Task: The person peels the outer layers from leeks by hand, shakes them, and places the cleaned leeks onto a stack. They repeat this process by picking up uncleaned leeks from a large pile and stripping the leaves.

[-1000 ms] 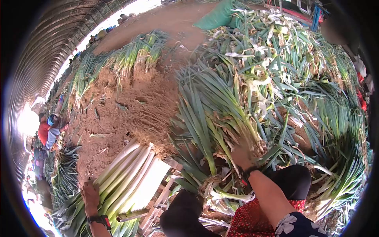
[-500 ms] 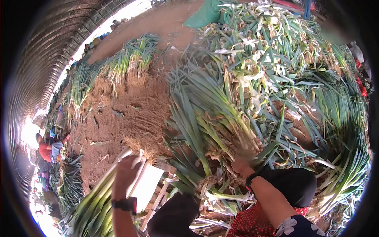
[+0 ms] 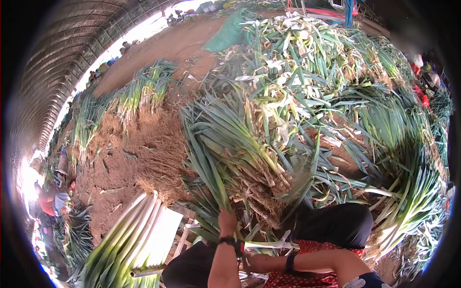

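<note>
My left hand (image 3: 227, 223) is closed around the lower part of a leek (image 3: 215, 185), whose green leaves point up and away. Just below it, my right hand (image 3: 258, 263) is beside my left wrist with its fingers curled. What those fingers hold is hidden behind the wrist. Ahead lies a heap of untrimmed leeks (image 3: 240, 139) with brown, soil-covered roots towards me. On my left, cleaner leeks with white stalks (image 3: 139, 216) lie over a white board (image 3: 165, 230), their roots pointing away.
Loose leaves and trimmings (image 3: 297, 62) are piled high at the back, near a green sack (image 3: 228, 31). More leeks (image 3: 413, 192) lie along the right side. Bundles (image 3: 144, 86) stand on bare soil (image 3: 129, 163) at the left, where another person (image 3: 48, 201) sits.
My left hand has moved right from the white-stalked leeks to a leek at the heap. My right hand has drawn back from the dirty roots towards my lap. The view has shifted.
</note>
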A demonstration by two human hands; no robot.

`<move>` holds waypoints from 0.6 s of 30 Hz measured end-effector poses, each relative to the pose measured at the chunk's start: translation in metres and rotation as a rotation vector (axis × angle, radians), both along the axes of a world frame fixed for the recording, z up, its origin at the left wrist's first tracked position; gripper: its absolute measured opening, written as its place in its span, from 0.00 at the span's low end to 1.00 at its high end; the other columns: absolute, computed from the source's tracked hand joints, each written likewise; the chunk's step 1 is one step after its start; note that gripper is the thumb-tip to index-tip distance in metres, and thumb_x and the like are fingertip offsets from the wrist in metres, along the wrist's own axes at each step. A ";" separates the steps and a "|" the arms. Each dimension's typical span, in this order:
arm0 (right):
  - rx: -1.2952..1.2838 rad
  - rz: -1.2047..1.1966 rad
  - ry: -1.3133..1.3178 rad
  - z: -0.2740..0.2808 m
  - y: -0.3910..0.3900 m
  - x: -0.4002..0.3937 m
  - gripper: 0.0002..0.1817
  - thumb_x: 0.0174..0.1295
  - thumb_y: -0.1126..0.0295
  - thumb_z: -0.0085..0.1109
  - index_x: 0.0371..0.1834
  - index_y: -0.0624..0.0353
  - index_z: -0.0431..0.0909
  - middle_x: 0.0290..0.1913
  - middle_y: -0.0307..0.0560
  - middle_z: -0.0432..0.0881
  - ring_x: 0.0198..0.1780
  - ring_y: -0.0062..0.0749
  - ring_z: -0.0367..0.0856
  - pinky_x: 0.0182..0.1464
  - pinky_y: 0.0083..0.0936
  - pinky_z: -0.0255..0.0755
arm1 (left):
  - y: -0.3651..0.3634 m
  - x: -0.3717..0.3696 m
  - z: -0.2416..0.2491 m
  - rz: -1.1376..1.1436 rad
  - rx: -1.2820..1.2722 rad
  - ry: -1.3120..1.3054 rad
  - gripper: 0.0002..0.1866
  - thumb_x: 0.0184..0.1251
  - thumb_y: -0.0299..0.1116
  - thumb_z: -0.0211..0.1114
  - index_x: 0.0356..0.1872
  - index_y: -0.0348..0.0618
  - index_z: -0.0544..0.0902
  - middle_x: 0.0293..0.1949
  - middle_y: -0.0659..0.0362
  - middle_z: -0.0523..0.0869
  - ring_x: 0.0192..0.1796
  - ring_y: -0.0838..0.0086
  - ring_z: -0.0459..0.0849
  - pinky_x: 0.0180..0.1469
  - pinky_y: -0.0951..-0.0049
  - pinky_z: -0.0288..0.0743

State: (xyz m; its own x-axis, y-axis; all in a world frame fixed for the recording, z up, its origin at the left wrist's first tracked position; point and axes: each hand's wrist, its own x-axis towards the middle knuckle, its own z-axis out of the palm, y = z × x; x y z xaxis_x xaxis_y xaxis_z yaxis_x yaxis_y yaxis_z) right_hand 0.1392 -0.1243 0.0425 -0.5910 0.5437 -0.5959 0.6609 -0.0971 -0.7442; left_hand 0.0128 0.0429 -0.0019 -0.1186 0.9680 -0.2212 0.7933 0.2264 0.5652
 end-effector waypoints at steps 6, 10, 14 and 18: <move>0.278 -0.043 -0.121 -0.101 0.073 0.021 0.21 0.61 0.63 0.50 0.55 0.63 0.76 0.50 0.62 0.83 0.51 0.53 0.83 0.47 0.47 0.78 | -0.116 -0.004 -0.061 0.351 0.183 -0.223 0.23 0.71 0.37 0.56 0.61 0.33 0.69 0.43 0.35 0.83 0.44 0.38 0.82 0.48 0.46 0.73; 0.174 -0.695 0.024 -0.062 0.143 0.020 0.28 0.65 0.58 0.56 0.63 0.64 0.68 0.53 0.60 0.79 0.48 0.45 0.82 0.50 0.38 0.76 | -0.095 0.039 0.015 0.279 0.157 -0.376 0.21 0.75 0.41 0.54 0.54 0.30 0.72 0.35 0.39 0.84 0.39 0.42 0.83 0.38 0.53 0.74; -0.011 -1.024 0.656 0.038 0.180 0.016 0.31 0.64 0.56 0.60 0.63 0.66 0.67 0.50 0.52 0.77 0.45 0.32 0.77 0.50 0.33 0.73 | -0.069 0.065 0.044 0.261 0.319 -0.664 0.19 0.75 0.40 0.54 0.51 0.30 0.73 0.34 0.37 0.84 0.37 0.41 0.83 0.35 0.54 0.73; 0.055 -1.204 0.783 0.115 0.205 0.032 0.30 0.59 0.59 0.65 0.60 0.61 0.66 0.48 0.48 0.77 0.47 0.32 0.74 0.48 0.34 0.72 | -0.050 0.074 0.138 -0.031 0.668 -0.342 0.10 0.70 0.31 0.60 0.43 0.34 0.75 0.32 0.37 0.80 0.36 0.38 0.79 0.33 0.54 0.72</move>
State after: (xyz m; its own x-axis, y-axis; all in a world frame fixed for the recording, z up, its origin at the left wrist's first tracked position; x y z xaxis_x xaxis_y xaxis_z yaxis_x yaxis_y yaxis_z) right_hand 0.1709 0.0805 0.1572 0.0766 0.9508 -0.3002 -0.3747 -0.2516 -0.8924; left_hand 0.0865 -0.0076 0.1365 -0.1192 0.9111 0.3946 0.5493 -0.2706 0.7906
